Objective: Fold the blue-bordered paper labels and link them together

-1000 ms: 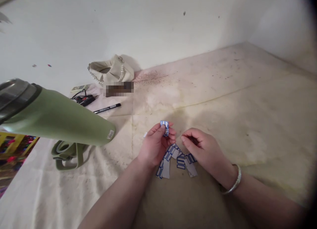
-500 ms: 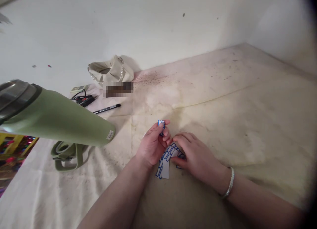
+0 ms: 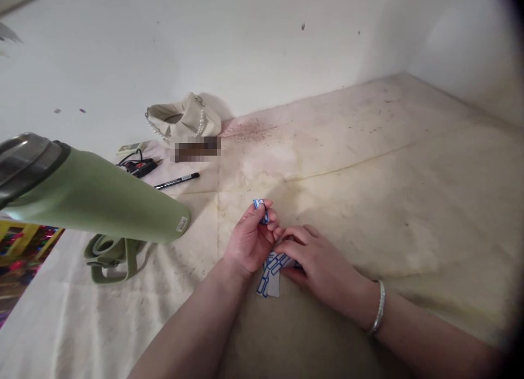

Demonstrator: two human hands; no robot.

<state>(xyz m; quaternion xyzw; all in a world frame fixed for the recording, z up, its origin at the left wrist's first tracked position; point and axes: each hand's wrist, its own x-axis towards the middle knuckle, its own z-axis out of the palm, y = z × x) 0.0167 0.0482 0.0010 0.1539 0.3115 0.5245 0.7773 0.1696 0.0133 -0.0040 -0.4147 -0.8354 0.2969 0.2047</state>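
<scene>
In my left hand (image 3: 251, 240), a small bundle of white label stickers with blue borders (image 3: 259, 205) is pinched between thumb and fingers. Below it, on the cloth, lies a loose pile of blue-bordered label stickers (image 3: 265, 278); one piece shows a plain pale side. My right hand (image 3: 313, 256), with a pale bracelet at the wrist, curls over that pile. Its thumb and fingers close around the upper strips, and its fingertips come up against the left hand's curled fingers. The right palm covers part of the pile.
A large green tumbler (image 3: 102, 196) stands at left beside its green handled lid (image 3: 110, 256). Farther back are a black pen (image 3: 177, 181), a black cable (image 3: 139, 165), a cream handbag (image 3: 184, 117) and a blurred-out item (image 3: 197, 149). A wrinkled, stained cloth (image 3: 347, 188) covers the table up to the wall.
The bundle in my left hand has tipped and shifted slightly left. My right hand has moved a little left over the pile, its fingers now covering more of the strips.
</scene>
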